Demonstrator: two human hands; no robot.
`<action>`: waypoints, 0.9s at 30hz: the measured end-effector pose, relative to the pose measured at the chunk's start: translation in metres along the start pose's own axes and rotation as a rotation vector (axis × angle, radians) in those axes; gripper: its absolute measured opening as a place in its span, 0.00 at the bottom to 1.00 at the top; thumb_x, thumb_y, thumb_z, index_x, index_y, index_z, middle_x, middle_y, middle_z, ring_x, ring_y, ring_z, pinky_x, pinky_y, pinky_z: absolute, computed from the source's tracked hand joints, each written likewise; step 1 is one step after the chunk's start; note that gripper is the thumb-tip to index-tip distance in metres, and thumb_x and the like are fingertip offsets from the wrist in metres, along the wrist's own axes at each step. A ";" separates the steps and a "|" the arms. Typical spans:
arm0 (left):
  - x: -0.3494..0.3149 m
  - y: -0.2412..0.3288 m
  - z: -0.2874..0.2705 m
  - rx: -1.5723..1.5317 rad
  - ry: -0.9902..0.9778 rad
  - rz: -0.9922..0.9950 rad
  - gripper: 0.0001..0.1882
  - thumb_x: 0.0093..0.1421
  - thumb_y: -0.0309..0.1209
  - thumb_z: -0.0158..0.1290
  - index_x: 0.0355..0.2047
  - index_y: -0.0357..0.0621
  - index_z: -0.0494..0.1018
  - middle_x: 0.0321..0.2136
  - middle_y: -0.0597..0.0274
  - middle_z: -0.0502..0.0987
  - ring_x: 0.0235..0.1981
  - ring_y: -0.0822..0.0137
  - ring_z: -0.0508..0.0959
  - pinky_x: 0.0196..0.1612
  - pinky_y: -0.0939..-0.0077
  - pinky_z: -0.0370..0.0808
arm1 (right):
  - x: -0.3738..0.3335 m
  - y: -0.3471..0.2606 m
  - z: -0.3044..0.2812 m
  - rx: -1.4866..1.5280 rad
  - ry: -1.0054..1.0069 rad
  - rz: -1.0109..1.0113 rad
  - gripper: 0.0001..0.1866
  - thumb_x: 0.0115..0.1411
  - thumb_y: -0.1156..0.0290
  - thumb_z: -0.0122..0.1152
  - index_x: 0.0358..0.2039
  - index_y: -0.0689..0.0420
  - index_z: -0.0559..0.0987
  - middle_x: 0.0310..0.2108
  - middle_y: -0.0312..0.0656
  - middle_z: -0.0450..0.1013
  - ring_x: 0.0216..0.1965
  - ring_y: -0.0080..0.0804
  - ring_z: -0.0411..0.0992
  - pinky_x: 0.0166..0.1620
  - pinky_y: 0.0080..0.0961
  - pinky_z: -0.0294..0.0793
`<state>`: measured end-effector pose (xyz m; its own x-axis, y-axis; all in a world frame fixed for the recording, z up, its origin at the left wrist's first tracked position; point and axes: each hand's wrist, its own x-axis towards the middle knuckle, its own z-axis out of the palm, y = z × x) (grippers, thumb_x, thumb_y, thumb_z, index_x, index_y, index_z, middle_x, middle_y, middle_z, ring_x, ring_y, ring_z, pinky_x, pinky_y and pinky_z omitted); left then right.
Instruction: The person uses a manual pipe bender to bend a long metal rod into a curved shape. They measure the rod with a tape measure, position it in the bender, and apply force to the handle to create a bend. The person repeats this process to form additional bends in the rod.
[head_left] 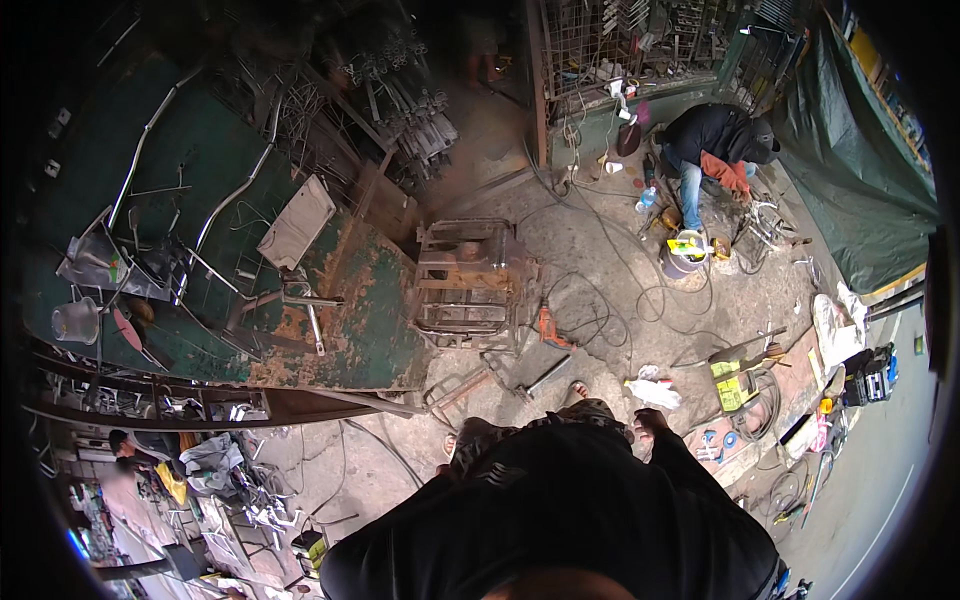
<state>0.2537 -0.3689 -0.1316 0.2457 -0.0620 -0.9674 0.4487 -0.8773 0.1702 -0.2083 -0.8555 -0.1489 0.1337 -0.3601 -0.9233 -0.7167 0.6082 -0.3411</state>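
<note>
The person's right hand (651, 424) hung beside the right hip, at the end of a black sleeve. It showed too small and dark to tell whether its fingers were apart or together, and I could not see anything held in them. The left hand was out of sight.

Nearest to those fingers, just ahead of them, a white plastic bag (655, 389) lay crumpled on the concrete floor (600, 345); whether they touched it was unclear. Left of the fingers and a little ahead lay a hammer-like metal tool (546, 377), and farther ahead on that side an orange power tool (549, 327). A slatted metal frame (465, 285) stood well beyond it to the left. Farther left of the fingers spread a worn green desk (375, 345), bearing bent metal tubes (150, 128) and a pale panel (297, 223).

To the right of the fingers, a yellow-green machine (735, 386) sat near a coiled cable, with a blue roll (729, 439) closer in. Well ahead and to the right, a co-worker (705, 135) in orange gloves (727, 172) crouched over a metal part, and a bucket (683, 264) stood between that person and the fingers.
</note>
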 end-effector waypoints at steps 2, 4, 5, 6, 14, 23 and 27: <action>-0.003 0.031 0.057 0.061 -0.100 0.054 0.24 0.66 0.52 0.52 0.51 0.47 0.77 0.46 0.53 0.83 0.38 0.52 0.85 0.37 0.52 0.81 | -0.015 -0.001 -0.056 0.111 0.189 -0.026 0.16 0.69 0.58 0.52 0.50 0.50 0.78 0.38 0.38 0.78 0.32 0.33 0.78 0.30 0.37 0.77; 0.003 0.080 0.087 0.127 -0.127 0.103 0.24 0.66 0.52 0.54 0.49 0.45 0.78 0.44 0.52 0.83 0.36 0.55 0.86 0.37 0.56 0.82 | -0.030 -0.007 -0.107 0.326 0.263 -0.115 0.19 0.69 0.58 0.51 0.56 0.50 0.76 0.41 0.40 0.78 0.35 0.35 0.78 0.33 0.40 0.77; 0.008 0.114 0.087 0.208 -0.094 0.129 0.24 0.65 0.51 0.55 0.48 0.44 0.78 0.43 0.52 0.84 0.35 0.56 0.86 0.36 0.58 0.82 | -0.035 -0.011 -0.129 0.388 0.253 -0.184 0.21 0.69 0.57 0.51 0.59 0.49 0.74 0.45 0.41 0.78 0.39 0.36 0.78 0.36 0.41 0.77; 0.011 0.145 0.087 0.293 -0.052 0.154 0.24 0.65 0.51 0.57 0.48 0.43 0.79 0.42 0.52 0.84 0.34 0.57 0.86 0.36 0.60 0.82 | -0.039 -0.011 -0.146 0.420 0.293 -0.200 0.23 0.68 0.56 0.50 0.61 0.48 0.72 0.49 0.42 0.78 0.43 0.38 0.78 0.39 0.42 0.76; -0.009 0.373 0.058 0.092 0.457 0.780 0.26 0.68 0.54 0.52 0.43 0.42 0.80 0.34 0.45 0.84 0.40 0.41 0.83 0.44 0.51 0.78 | -0.008 0.018 -0.135 0.778 0.272 -0.077 0.25 0.70 0.57 0.51 0.66 0.46 0.67 0.56 0.44 0.71 0.51 0.45 0.74 0.46 0.53 0.78; 0.045 0.410 0.169 0.754 0.226 0.579 0.40 0.66 0.69 0.43 0.38 0.39 0.81 0.35 0.48 0.84 0.34 0.48 0.83 0.41 0.53 0.78 | 0.032 0.089 -0.123 -0.007 0.018 -0.351 0.22 0.70 0.64 0.51 0.63 0.48 0.73 0.52 0.47 0.78 0.53 0.51 0.76 0.53 0.60 0.76; 0.088 0.419 0.227 0.750 -0.218 0.140 0.43 0.62 0.73 0.42 0.42 0.42 0.81 0.39 0.59 0.84 0.27 0.58 0.84 0.33 0.54 0.79 | 0.048 0.031 -0.191 0.175 0.037 -0.124 0.22 0.70 0.65 0.51 0.63 0.48 0.73 0.53 0.46 0.77 0.54 0.49 0.76 0.52 0.57 0.77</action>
<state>0.2687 -0.8499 -0.1878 0.0484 -0.2188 -0.9746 -0.2913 -0.9364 0.1958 -0.3548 -0.9889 -0.1699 0.1863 -0.4635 -0.8663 -0.5659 0.6702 -0.4803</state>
